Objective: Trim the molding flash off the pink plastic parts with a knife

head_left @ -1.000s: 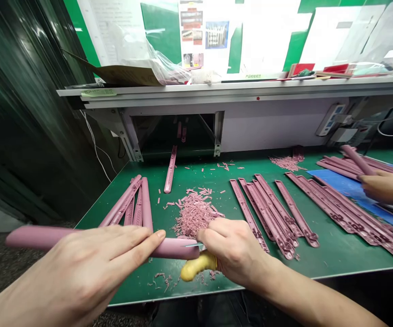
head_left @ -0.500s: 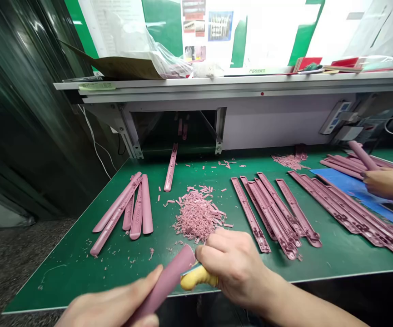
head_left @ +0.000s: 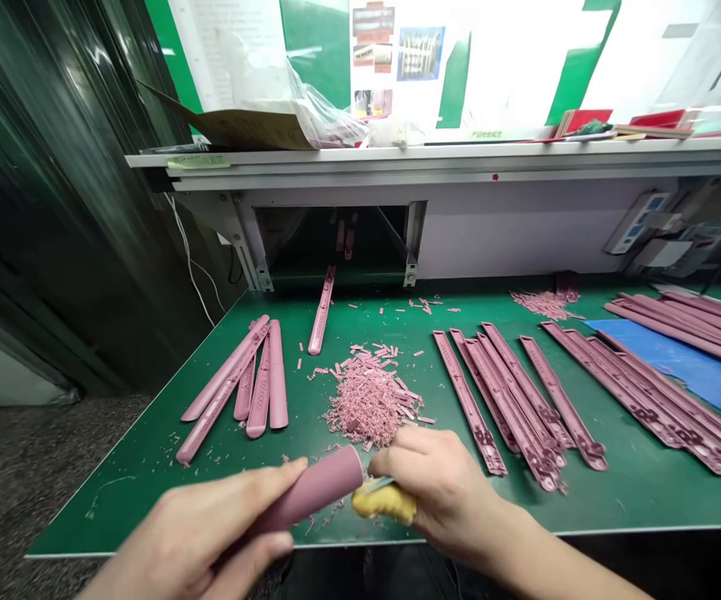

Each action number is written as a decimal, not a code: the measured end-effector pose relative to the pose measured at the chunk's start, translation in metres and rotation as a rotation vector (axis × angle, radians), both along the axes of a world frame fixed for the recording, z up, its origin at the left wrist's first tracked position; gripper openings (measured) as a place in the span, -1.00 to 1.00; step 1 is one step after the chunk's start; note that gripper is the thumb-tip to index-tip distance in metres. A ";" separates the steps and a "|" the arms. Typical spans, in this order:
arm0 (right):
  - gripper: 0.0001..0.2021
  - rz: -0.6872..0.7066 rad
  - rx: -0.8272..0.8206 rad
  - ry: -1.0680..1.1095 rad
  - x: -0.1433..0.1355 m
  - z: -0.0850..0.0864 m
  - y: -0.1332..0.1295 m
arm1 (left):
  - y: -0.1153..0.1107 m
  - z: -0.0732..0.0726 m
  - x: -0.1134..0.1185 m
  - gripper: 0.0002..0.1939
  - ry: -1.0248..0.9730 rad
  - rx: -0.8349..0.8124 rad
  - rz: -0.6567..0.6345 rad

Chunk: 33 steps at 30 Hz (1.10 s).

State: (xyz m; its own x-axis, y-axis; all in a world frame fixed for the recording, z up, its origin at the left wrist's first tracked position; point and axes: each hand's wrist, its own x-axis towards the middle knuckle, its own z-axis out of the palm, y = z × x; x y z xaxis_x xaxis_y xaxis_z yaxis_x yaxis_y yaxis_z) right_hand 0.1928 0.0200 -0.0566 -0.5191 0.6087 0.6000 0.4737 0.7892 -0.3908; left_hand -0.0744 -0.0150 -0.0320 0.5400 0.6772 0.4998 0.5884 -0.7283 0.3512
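Note:
My left hand grips a long pink plastic part, its rounded end tilted up to the right. In my right hand is a thin blade, pinched against a yellow covering that appears to sit on the thumb. The blade is close to the rim of the part's end; whether it touches cannot be made out. Just beyond both hands lies a heap of pink shavings. The part's lower end is hidden by my left hand.
Several pink parts lie at the left, and more hollow-side-up parts at the right. Another part points toward the dark opening under the shelf. A blue sheet lies far right. The green table's front edge is near.
The pink part has turned flatter, and both hands have shifted slightly right in view. The whole view has shifted a little. Another person's hand at the far right has left the view.

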 end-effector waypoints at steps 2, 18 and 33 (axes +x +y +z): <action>-0.64 -0.015 -0.310 0.148 0.001 -0.006 -0.006 | -0.008 -0.022 0.017 -0.51 -0.422 -0.319 0.239; -0.32 -0.357 -0.023 -0.192 -0.029 -0.016 0.021 | -0.010 -0.052 0.082 -0.67 -1.355 -1.296 0.409; -0.65 -0.090 0.032 -0.299 -0.051 -0.045 -0.049 | 0.019 -0.021 0.082 -0.72 -1.489 -1.168 0.410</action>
